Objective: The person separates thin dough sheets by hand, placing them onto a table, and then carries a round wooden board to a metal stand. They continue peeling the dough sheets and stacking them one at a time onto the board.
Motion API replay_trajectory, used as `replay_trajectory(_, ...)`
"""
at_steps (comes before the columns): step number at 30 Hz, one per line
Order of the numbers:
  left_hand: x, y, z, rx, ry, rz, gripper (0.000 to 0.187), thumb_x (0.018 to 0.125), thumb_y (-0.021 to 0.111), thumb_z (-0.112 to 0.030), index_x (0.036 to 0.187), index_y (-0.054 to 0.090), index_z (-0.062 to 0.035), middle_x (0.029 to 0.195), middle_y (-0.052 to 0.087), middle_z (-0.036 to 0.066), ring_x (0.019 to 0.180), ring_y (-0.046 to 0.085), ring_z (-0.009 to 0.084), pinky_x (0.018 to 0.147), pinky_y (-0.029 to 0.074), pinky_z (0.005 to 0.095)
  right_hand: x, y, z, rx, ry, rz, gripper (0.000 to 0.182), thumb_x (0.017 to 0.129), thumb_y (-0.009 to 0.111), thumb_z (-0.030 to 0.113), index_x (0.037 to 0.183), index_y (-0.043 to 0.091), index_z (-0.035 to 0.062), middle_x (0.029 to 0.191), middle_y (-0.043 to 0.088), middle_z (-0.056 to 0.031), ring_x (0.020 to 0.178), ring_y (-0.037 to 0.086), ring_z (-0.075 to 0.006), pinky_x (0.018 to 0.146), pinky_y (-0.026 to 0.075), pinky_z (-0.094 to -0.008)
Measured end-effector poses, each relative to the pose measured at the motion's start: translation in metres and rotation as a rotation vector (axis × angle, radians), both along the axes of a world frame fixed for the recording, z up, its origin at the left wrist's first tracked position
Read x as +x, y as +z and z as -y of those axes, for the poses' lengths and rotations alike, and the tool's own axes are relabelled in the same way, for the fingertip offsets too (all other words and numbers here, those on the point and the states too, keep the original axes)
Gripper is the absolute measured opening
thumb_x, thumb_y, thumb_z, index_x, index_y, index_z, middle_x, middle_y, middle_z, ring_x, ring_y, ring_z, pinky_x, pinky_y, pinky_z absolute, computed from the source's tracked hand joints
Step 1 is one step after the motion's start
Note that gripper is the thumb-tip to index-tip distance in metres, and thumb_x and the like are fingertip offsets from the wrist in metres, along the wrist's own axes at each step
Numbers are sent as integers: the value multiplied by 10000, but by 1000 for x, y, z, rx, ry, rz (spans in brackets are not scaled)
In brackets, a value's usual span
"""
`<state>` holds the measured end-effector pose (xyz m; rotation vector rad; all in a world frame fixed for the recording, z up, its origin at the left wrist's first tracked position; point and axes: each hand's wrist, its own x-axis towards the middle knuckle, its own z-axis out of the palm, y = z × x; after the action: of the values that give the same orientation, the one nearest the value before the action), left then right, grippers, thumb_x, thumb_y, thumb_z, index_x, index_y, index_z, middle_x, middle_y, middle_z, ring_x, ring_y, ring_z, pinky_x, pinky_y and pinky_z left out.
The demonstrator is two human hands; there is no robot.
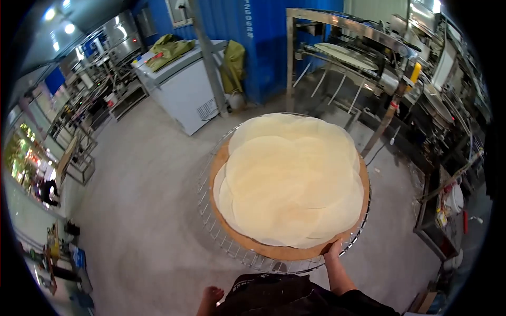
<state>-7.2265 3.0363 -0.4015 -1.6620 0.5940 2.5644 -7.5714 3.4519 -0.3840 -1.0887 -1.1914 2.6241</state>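
Note:
A wide stack of thin, pale round flatbread sheets (292, 184) overlaps on a round brown board (274, 253). Under the board is a round wire rack (232, 247), its metal grid showing around the edge. My right hand (333, 250) grips the near right edge of the board, with part of its fingers hidden. Down by my dark apron, my left hand (213, 294) hangs apart from the board. Its fingers look loosely curled, and nothing shows in them.
A metal-framed machine (348, 52) with a pale sheet (345, 55) on it stands at the back right. A white chest freezer (184, 89) and a slanting post (208, 58) are behind the rack. Shelving with buckets (453, 199) lines the right side; grey floor (142, 210) lies left.

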Motion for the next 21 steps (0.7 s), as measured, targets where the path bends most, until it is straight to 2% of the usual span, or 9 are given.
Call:
replay_trajectory(1, 31, 12, -12, -325, -86, 148, 140, 772, 516, -119, 790, 528, 20, 859, 580, 170, 829, 558, 251, 747, 457, 355, 0, -6, -2, 15, 14, -5, 469, 898, 248, 374, 1231, 328, 53, 1206, 398, -97, 1073, 404, -256, 902, 344, -380)
replay_trajectory(4, 54, 86, -30, -961, -819, 307, 130, 757, 573, -106, 688, 549, 1, 666, 593, 89, 692, 560, 141, 633, 449, 277, 6, -13, 1, 39, 57, -8, 479, 896, 237, 387, 1239, 319, 63, 1211, 396, -92, 1084, 398, -261, 909, 340, -383)
replay_trajectory(5, 61, 93, -43, -865, -340, 86, 159, 708, 626, -120, 598, 555, -30, 510, 542, 16, 564, 509, 68, 542, 413, 245, 8, 22, 12, 34, 83, -2, 486, 895, 233, 394, 1243, 313, 65, 1214, 394, -91, 1090, 394, -262, 911, 339, -382)
replay_trajectory(6, 75, 76, -38, -795, -253, 37, 135, 716, 602, -125, 637, 548, -30, 568, 545, 44, 613, 514, 116, 577, 422, 279, 14, 41, 17, 34, 109, 3, 493, 893, 229, 401, 1247, 307, 67, 1217, 391, -89, 1095, 391, -263, 913, 339, -382)
replay_trajectory(8, 87, 31, -17, -60, 274, -61, 109, 732, 553, -135, 714, 534, -29, 684, 553, 100, 710, 525, 213, 646, 438, 347, 13, 21, 11, 3, 125, 35, 524, 885, 219, 439, 1261, 288, 80, 1248, 364, -85, 1124, 369, -267, 921, 324, -415)
replay_trajectory(9, 85, 19, -12, 96, 401, -72, 112, 740, 528, -140, 753, 526, -29, 741, 556, 128, 758, 530, 261, 681, 447, 381, 13, 21, 12, -17, 134, 24, 531, 882, 218, 447, 1263, 286, 83, 1255, 357, -84, 1129, 365, -267, 924, 319, -424)
replay_trajectory(13, 52, 27, -13, 14, 290, -129, 134, 734, 521, -148, 801, 528, -32, 798, 564, 155, 793, 537, 322, 726, 444, 418, 15, 30, 14, -87, 170, -33, 542, 877, 212, 466, 1267, 282, 95, 1275, 342, -62, 1146, 354, -266, 933, 304, -449)
replay_trajectory(16, 52, 10, -15, 58, 211, -143, 124, 720, 527, -117, 807, 531, -30, 804, 571, 143, 773, 544, 311, 718, 440, 409, 9, 19, 14, -136, 200, -88, 543, 877, 194, 467, 1265, 283, 98, 1273, 347, -51, 1146, 359, -264, 937, 311, -432)
replay_trajectory(21, 64, 37, -24, 105, 211, -93, 105, 723, 510, -94, 805, 533, -33, 807, 578, 132, 791, 545, 305, 691, 437, 392, 19, 45, 25, -206, 231, -82, 546, 876, 148, 473, 1265, 280, 113, 1281, 340, -53, 1160, 352, -263, 934, 319, -444)
